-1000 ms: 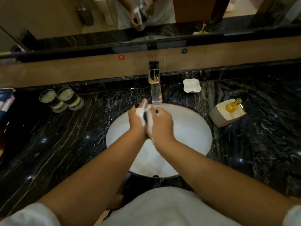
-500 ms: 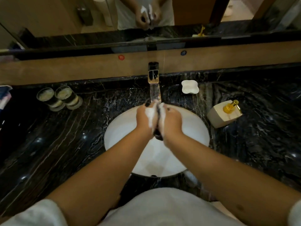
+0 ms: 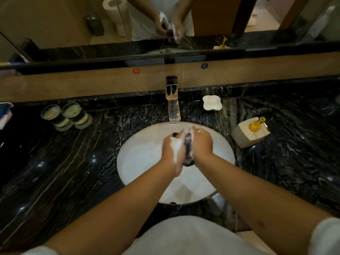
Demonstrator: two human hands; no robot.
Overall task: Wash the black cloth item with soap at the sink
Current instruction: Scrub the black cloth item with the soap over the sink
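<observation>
A small black cloth item (image 3: 188, 153) is pressed between my palms over the white oval sink (image 3: 143, 162). My left hand (image 3: 173, 147) is coated in white soap foam along its inner edge and grips the cloth from the left. From the right, my right hand (image 3: 202, 143) clamps the same cloth. Only a dark strip and a bunched end below the palms show; the rest is hidden. The chrome tap (image 3: 173, 100) stands just behind my fingertips.
A white soap dispenser (image 3: 248, 134) with a gold pump sits on the black marble counter (image 3: 64, 162) to the right of the sink. A white soap dish (image 3: 212, 103) lies behind it. Two glass tumblers (image 3: 66, 115) stand at the left. A mirror (image 3: 55, 24) runs along the back.
Both hands slid against each other while rubbing the cloth. They first moved toward the tap, then back toward me, and more of the black cloth now hangs below my palms.
</observation>
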